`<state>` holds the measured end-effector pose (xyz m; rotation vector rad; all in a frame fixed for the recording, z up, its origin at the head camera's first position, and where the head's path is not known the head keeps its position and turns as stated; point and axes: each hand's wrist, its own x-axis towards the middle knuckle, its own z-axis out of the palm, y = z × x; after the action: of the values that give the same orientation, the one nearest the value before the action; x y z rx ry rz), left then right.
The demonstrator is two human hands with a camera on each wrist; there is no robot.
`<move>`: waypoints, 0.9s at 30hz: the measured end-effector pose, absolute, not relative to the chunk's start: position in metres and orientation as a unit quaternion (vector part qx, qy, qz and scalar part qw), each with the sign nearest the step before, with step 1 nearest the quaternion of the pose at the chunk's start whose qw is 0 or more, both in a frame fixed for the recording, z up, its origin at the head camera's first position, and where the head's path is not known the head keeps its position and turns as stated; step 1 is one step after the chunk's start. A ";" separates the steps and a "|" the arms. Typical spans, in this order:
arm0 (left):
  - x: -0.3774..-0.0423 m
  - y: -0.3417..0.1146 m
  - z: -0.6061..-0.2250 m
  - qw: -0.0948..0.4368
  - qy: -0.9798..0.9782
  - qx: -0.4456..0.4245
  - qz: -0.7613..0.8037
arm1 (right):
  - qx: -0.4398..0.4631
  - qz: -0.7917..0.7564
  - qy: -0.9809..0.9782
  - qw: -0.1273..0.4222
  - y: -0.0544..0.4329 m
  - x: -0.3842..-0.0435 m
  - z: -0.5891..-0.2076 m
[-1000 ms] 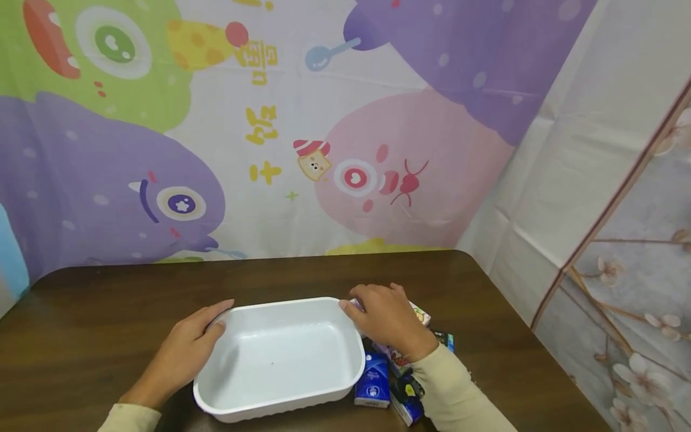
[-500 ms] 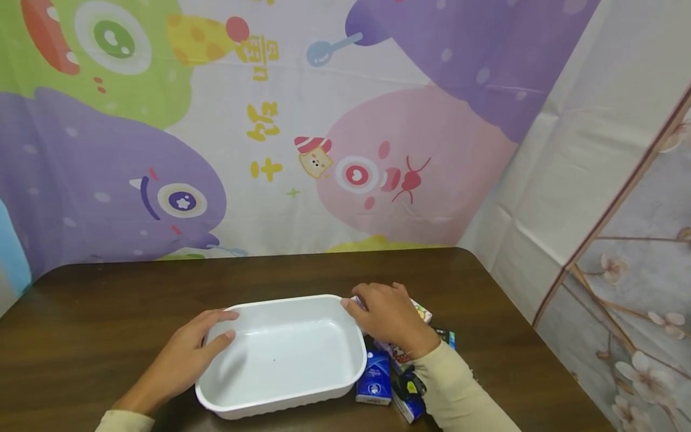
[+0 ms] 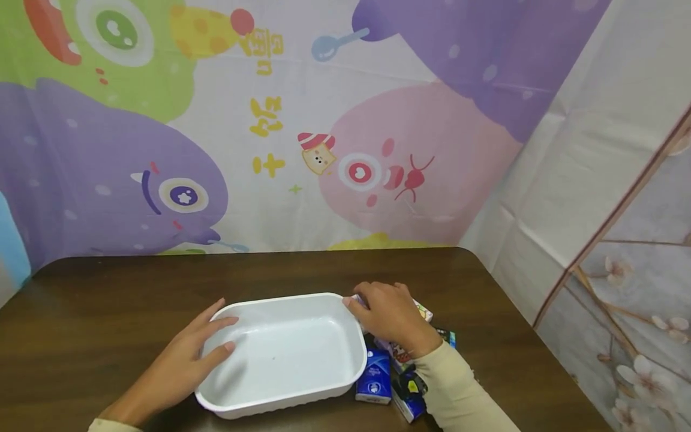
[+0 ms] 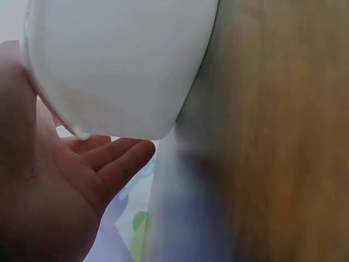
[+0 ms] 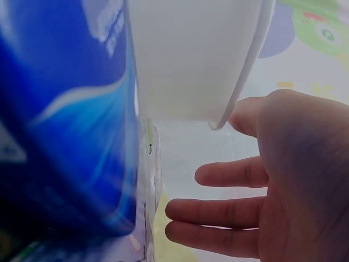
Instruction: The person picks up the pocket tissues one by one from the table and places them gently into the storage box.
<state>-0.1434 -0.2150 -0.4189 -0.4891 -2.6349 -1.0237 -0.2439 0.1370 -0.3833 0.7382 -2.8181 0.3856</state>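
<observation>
A white rectangular tray (image 3: 286, 360) with a raised rim lies on the brown table. My left hand (image 3: 180, 360) is at its left end, fingers spread and straight, thumb over the rim. In the left wrist view, the extended fingers of this hand (image 4: 71, 180) lie along the outside of the tray (image 4: 125, 65). At the far right corner is my right hand (image 3: 391, 315). Its thumb touches the rim, while the other fingers stretch out straight beside the tray, as the right wrist view shows. Neither hand wraps round the tray.
Right of the tray stands a blue-and-white pack (image 3: 373, 378). Beside it, partly under my right forearm, lie another blue pack (image 3: 408, 405), a black item with a yellow mark (image 3: 411, 385) and colourful printed packs (image 3: 423, 311). A cartoon-printed cloth (image 3: 281, 228) hangs behind the table.
My left hand's fingers have shifted over the tray's left rim and spread farther apart. The right hand keeps its place at the corner. The tray looks almost unmoved.
</observation>
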 end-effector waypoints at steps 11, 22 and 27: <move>-0.138 -0.219 -0.420 0.071 -0.926 -0.132 -0.346 | 0.254 0.129 -0.952 0.110 0.141 -0.244 -0.382; -0.143 -0.222 -0.419 0.095 -0.921 -0.128 -0.357 | 0.240 0.124 -0.956 0.112 0.148 -0.247 -0.371; -0.147 -0.220 -0.419 0.106 -0.919 -0.125 -0.360 | 0.221 0.110 -0.963 0.107 0.156 -0.248 -0.370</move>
<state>-0.1471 -0.2198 -0.4188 -0.3674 -2.7069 -1.0598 -0.2483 0.1560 -0.3699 0.6510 -2.8349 0.3240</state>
